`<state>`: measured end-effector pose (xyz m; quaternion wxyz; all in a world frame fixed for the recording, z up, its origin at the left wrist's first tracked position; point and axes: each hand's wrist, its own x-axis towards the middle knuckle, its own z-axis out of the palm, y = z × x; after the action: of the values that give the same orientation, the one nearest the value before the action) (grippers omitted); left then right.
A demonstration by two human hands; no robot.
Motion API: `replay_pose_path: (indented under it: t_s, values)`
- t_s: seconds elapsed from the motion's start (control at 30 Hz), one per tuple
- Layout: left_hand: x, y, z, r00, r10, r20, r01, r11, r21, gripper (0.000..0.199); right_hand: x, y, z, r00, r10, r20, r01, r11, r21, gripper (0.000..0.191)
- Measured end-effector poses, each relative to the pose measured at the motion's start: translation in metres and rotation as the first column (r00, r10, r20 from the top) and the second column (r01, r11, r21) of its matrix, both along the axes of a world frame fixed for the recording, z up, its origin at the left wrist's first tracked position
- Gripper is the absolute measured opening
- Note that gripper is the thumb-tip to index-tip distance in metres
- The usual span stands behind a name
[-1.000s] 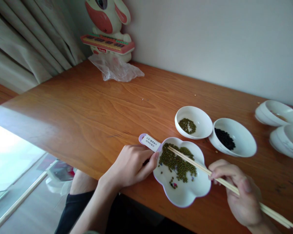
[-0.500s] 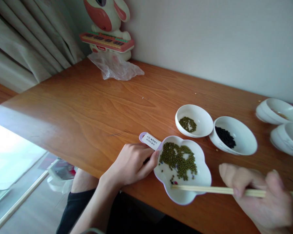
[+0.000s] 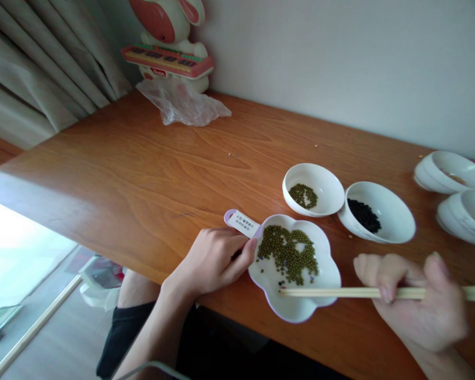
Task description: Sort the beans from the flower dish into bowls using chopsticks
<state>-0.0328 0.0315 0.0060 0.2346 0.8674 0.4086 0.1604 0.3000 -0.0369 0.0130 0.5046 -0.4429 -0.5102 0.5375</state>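
Bowls (image 3: 328, 191): at least four | flower-shaped dish (image 3: 301, 309): one, left fingers (image 3: 240, 262) pinching edge | chopsticks (image 3: 340, 292): two, right fingers (image 3: 390, 274) pinching both

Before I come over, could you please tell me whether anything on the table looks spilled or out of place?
A few small pale bits lie loose on the table near the white bowls, outside them, so they look spilled. Some bluish specks among the green beans in the flower-shaped dish also look out of place.
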Motion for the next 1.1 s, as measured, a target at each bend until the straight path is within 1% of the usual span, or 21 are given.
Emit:
replay_pose_path:
  t_s: [0.13,0.23,0.57,0.67,0.77,0.9,1.0,1.1]
  values:
    - [0.0,0.0,0.0,1.0,-0.002,0.003,0.002,1.0,0.009,0.046,0.0,0.001,0.001,0.998,-0.04,-0.042,0.038,0.998,-0.046,0.08]
    - [0.0,0.001,0.0,1.0,-0.002,0.009,0.002,1.0,0.008,0.046,0.0,0.002,0.001,0.999,-0.04,-0.02,0.039,0.998,-0.045,0.081]
    - [0.0,0.001,-0.001,1.0,-0.006,-0.008,0.006,1.0,0.012,0.046,0.007,-0.002,0.004,0.995,0.063,0.076,-0.063,0.998,-0.003,0.087]
    - [0.0,0.001,-0.002,1.0,-0.011,0.005,0.011,1.0,0.022,0.046,0.009,-0.003,0.003,0.993,0.07,0.094,-0.07,0.998,-0.007,0.088]
    - [0.0,0.0,-0.002,1.0,-0.012,0.008,0.012,1.0,0.021,0.046,0.015,-0.003,0.004,0.991,0.094,0.092,-0.094,0.996,-0.008,0.089]
    - [0.0,0.0,0.0,1.0,-0.001,0.002,0.001,1.0,-0.001,0.046,0.022,0.001,0.01,0.99,0.126,0.06,-0.125,0.992,-0.021,0.091]
    - [0.0,0.001,0.0,1.0,0.007,-0.004,-0.007,1.0,-0.016,0.046,0.018,0.004,0.014,0.994,0.102,0.025,-0.102,0.995,-0.002,0.086]
    - [0.0,0.001,0.0,1.0,0.008,-0.013,-0.008,1.0,-0.03,0.046,0.005,0.007,0.014,0.999,0.011,0.035,-0.012,1.0,0.017,0.077]
